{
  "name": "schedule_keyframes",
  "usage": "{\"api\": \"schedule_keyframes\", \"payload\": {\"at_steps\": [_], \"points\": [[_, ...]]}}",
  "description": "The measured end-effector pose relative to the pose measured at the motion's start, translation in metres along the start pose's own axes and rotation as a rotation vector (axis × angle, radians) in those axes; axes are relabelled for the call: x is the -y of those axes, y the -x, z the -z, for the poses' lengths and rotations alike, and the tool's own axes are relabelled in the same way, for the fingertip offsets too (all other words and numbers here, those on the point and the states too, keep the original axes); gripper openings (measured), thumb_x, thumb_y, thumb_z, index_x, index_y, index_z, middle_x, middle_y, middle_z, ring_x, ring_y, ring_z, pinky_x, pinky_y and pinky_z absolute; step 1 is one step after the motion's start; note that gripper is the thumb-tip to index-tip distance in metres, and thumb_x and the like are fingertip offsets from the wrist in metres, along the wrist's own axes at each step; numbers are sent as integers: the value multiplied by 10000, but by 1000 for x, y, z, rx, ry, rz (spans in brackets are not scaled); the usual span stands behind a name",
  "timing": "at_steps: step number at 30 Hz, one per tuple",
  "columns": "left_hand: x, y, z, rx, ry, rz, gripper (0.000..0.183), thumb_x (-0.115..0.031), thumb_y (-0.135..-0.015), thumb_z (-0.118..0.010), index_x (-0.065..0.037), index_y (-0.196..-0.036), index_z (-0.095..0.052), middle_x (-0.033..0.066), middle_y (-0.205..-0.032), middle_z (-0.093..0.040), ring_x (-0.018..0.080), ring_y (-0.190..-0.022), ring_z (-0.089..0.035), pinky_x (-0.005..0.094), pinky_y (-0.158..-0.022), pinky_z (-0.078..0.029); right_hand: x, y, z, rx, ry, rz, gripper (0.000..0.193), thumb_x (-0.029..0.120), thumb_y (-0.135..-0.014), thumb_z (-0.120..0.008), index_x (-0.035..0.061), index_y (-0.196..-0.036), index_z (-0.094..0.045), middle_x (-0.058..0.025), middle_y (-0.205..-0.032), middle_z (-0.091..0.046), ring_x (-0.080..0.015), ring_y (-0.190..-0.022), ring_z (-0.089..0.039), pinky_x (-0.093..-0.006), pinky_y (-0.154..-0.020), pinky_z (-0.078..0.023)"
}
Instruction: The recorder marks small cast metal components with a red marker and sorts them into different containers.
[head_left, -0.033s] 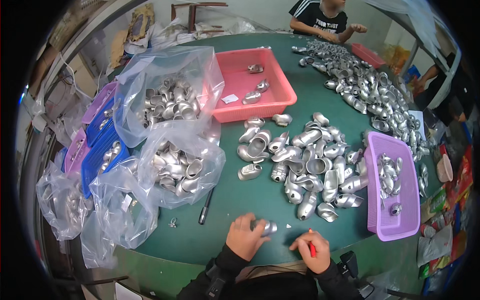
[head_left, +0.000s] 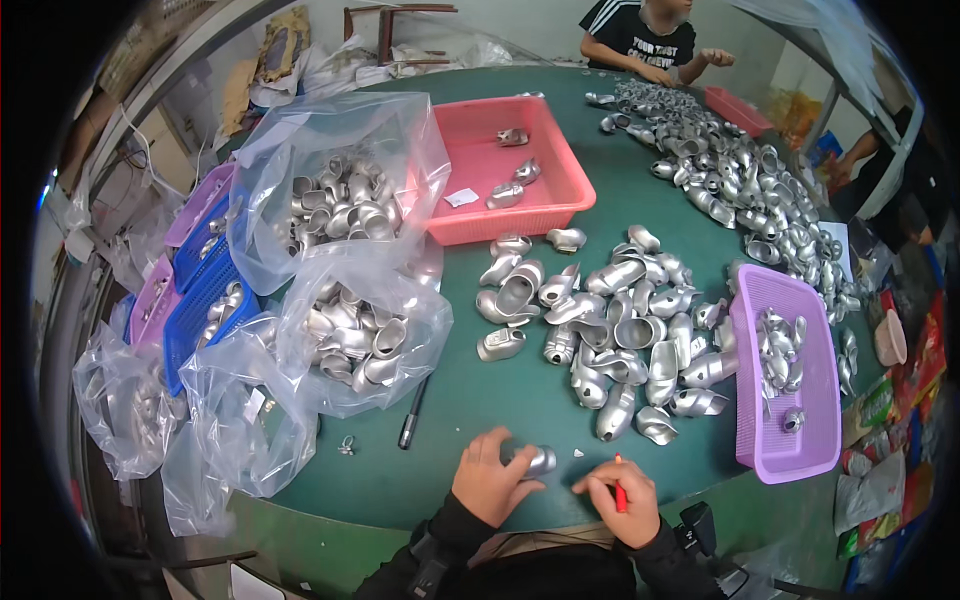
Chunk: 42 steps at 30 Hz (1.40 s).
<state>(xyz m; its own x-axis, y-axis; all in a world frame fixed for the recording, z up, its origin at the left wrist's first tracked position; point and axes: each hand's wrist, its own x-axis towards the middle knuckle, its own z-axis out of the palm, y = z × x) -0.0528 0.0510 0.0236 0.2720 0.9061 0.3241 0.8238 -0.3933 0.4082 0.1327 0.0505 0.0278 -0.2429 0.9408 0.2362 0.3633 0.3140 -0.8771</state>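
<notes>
Near the table's front edge, my left hand [head_left: 490, 478] has its fingers curled round a silver metal shell-shaped part [head_left: 541, 461]. The part rests low at the tabletop, and the fingers cover some of it. A red pen [head_left: 620, 497] is gripped in my right hand [head_left: 622, 505], just to the right and apart from the part. A small white scrap [head_left: 578, 453] lies between the two hands. Beyond them spreads a heap of similar silver parts [head_left: 634, 331], some with their hollow openings showing.
Left stand clear plastic bags [head_left: 400, 300] of parts and blue baskets [head_left: 190, 340]. A pink tray [head_left: 515, 228] is at the back, a purple basket [head_left: 790, 470] at right. A black marker [head_left: 408, 430] lies left of my hands. Another person [head_left: 645, 45] sits at the far side.
My right hand with the red pen has shifted very slightly left. My left hand and the metal part are almost unchanged.
</notes>
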Motion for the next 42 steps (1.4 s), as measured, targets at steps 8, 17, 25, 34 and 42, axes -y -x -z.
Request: {"api": "schedule_keyframes", "payload": {"at_steps": [8, 17, 25, 34, 42], "points": [[9, 11, -6, 123, 307, 162, 417, -168, -610, -643, -18, -963, -480, 107, -880, -466, 260, -761, -457, 330, -689, -374, 2, -22, -23, 228, 203, -39, 353, 64, -592, -634, 60, -921, -506, -59, -978, -530, -256, -988, -422, -343, -825, -307], [13, 10, -4, 61, 376, 202, 370, -138, -600, -638, -12, -920, -499, 111, -880, -468, 261, -755, -467, 327, -654, -379, 13, -33, -22, 193, 123, -7, 396, 73, -625, -633, 21, -977, -460, -62, -933, -561, -244, -888, -478, -309, -792, -347], [9, 7, 1, 31, 346, 225, 374, -116, -595, -648, -7, -921, -499, 104, -814, -500, 236, -719, -497, 297, -640, -393, 12, -31, -27, 269, 151, -17, 377, 84, -614, -645, 45, -956, -490, -46, -984, -544, -262, -972, -436, -337, -800, -337], [2, 10, 17, 101, 887, 467, 393, -27, -617, -661, 11, -968, -490, 61, -780, -510, 97, -679, -491, 214, -592, -407, 7, -26, -31, 306, -46, -36, 378, 68, -620, -629, 42, -970, -486, -62, -993, -532, -263, -972, -463, -354, -795, -353], [-4, 23, 11, 113, 1215, 454, 412, 19, -684, -582, -6, -1039, -376, 105, -929, -505, 144, -864, -495, 255, -716, -414, 13, -29, -30, 300, -171, -51, 395, -28, -590, -610, 38, -962, -493, -97, -980, -530, -232, -876, -510, -304, -738, -401]]}}
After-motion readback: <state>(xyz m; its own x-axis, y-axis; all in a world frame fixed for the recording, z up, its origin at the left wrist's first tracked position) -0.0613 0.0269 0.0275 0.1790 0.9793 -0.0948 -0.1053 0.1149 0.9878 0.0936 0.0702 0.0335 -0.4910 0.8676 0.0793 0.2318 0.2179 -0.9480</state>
